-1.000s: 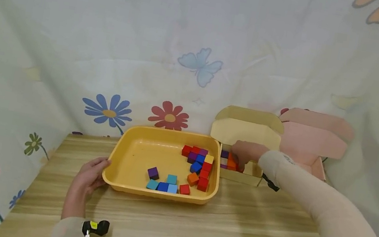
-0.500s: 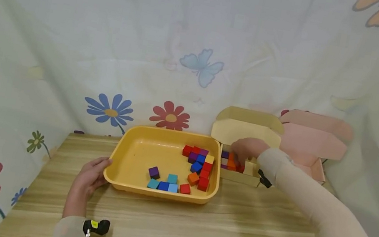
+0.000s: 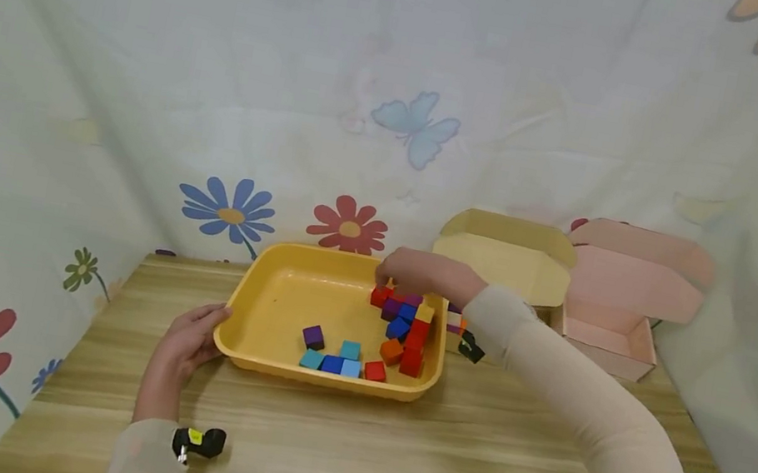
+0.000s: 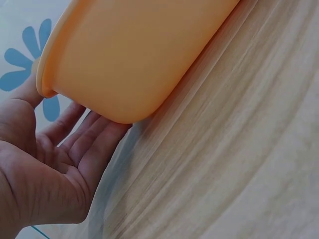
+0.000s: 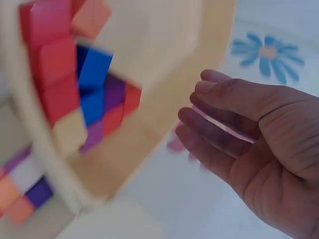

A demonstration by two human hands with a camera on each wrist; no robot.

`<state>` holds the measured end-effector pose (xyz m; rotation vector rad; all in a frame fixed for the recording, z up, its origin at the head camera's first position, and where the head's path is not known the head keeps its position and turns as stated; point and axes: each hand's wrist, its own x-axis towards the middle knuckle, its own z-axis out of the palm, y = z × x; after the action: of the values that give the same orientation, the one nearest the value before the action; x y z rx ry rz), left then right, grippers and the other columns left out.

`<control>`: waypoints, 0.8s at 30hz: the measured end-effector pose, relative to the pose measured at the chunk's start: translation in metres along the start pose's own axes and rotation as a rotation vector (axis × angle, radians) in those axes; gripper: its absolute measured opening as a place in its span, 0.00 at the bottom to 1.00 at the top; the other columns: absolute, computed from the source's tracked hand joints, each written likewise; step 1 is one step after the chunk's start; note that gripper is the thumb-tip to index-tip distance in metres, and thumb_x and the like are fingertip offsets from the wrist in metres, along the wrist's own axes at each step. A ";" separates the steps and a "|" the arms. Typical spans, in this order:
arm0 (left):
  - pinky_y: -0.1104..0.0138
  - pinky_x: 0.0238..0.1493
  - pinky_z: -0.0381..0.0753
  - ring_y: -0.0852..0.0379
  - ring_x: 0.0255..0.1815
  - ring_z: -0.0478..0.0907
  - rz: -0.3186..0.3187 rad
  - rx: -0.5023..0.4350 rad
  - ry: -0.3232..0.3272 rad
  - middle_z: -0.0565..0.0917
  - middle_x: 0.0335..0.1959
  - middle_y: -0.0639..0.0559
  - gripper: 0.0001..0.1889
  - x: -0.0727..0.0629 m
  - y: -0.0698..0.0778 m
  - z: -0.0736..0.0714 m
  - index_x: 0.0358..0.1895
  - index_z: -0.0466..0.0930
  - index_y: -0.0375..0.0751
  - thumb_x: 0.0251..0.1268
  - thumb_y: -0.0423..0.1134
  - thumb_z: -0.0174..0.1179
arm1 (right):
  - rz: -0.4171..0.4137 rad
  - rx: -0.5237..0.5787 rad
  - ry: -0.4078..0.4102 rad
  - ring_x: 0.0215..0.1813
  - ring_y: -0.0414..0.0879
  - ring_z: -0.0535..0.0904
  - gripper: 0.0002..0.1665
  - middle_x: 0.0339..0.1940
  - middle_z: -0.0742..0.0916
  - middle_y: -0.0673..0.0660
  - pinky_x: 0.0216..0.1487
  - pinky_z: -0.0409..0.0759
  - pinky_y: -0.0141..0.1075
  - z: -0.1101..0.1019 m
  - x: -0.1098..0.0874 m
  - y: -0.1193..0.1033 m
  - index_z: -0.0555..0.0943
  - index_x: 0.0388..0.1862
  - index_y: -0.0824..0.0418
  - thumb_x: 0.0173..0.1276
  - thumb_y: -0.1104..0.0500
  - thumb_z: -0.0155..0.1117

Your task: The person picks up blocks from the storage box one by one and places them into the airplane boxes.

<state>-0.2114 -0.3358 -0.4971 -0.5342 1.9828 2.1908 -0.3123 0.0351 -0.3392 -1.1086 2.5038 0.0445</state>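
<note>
A yellow plastic tray (image 3: 323, 380) stands on the table, holding several small coloured cubes, mostly along its right side and front. My left hand (image 3: 189, 337) grips its left front corner; in the left wrist view the thumb is at the rim and fingers touch the wall beneath. My right hand (image 3: 424, 271) hovers over the tray's back right, near a red cube (image 3: 380, 297). The right wrist view shows that hand (image 5: 264, 134) with loosely bent fingers and nothing between them. A lone purple cube (image 3: 313, 336) lies left of the others.
Right of the tray stands an open yellow box (image 3: 500, 262), its inside mostly hidden by my right forearm; several cubes in it show in the right wrist view. Beside it sits an open pink box (image 3: 605, 357). A flowered cloth (image 3: 265, 106) hangs behind the wooden table (image 3: 341, 450).
My right hand has left the yellow box and moved left over the tray. The left hand stays at the tray's corner. The head view has shifted slightly.
</note>
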 end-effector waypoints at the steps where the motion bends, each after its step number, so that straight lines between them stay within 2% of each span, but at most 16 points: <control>1: 0.66 0.44 0.86 0.62 0.43 0.85 -0.002 -0.008 0.000 0.86 0.47 0.54 0.36 0.000 0.000 0.000 0.78 0.59 0.34 0.75 0.47 0.61 | -0.024 -0.008 -0.001 0.52 0.46 0.80 0.15 0.54 0.86 0.53 0.56 0.82 0.34 0.002 0.005 -0.007 0.85 0.55 0.53 0.72 0.62 0.68; 6: 0.66 0.43 0.86 0.62 0.42 0.85 -0.016 -0.028 -0.001 0.86 0.44 0.56 0.36 0.000 0.001 0.001 0.78 0.59 0.34 0.75 0.46 0.62 | -0.164 -0.111 -0.023 0.54 0.44 0.81 0.17 0.56 0.87 0.51 0.58 0.80 0.33 0.011 0.037 -0.041 0.84 0.58 0.53 0.71 0.59 0.69; 11: 0.66 0.43 0.86 0.63 0.40 0.86 -0.031 -0.049 -0.009 0.87 0.40 0.60 0.37 0.000 0.000 0.002 0.78 0.59 0.35 0.74 0.47 0.63 | -0.260 -0.181 -0.052 0.55 0.44 0.80 0.20 0.57 0.86 0.52 0.59 0.79 0.32 0.022 0.065 -0.070 0.83 0.61 0.55 0.71 0.58 0.70; 14: 0.67 0.43 0.86 0.63 0.40 0.86 -0.035 -0.068 -0.018 0.87 0.38 0.61 0.38 0.000 -0.001 0.003 0.78 0.59 0.34 0.73 0.47 0.64 | -0.277 -0.182 -0.075 0.53 0.44 0.79 0.22 0.56 0.86 0.51 0.59 0.78 0.31 0.031 0.076 -0.080 0.82 0.61 0.54 0.70 0.58 0.71; 18: 0.66 0.43 0.86 0.63 0.39 0.86 -0.039 -0.079 -0.026 0.87 0.36 0.61 0.36 -0.002 -0.003 0.003 0.77 0.59 0.33 0.74 0.46 0.63 | -0.255 -0.138 -0.099 0.48 0.43 0.78 0.20 0.49 0.86 0.47 0.55 0.79 0.29 0.043 0.085 -0.083 0.82 0.58 0.51 0.68 0.57 0.73; 24: 0.65 0.42 0.86 0.63 0.39 0.86 -0.031 -0.076 -0.045 0.88 0.37 0.60 0.36 -0.003 -0.004 0.000 0.76 0.60 0.32 0.74 0.45 0.63 | -0.212 -0.074 -0.075 0.42 0.42 0.78 0.15 0.40 0.85 0.44 0.48 0.79 0.28 0.052 0.093 -0.086 0.82 0.49 0.50 0.65 0.56 0.75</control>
<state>-0.2075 -0.3347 -0.4996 -0.5172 1.8625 2.2465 -0.2891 -0.0791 -0.4105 -1.3707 2.3229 0.1171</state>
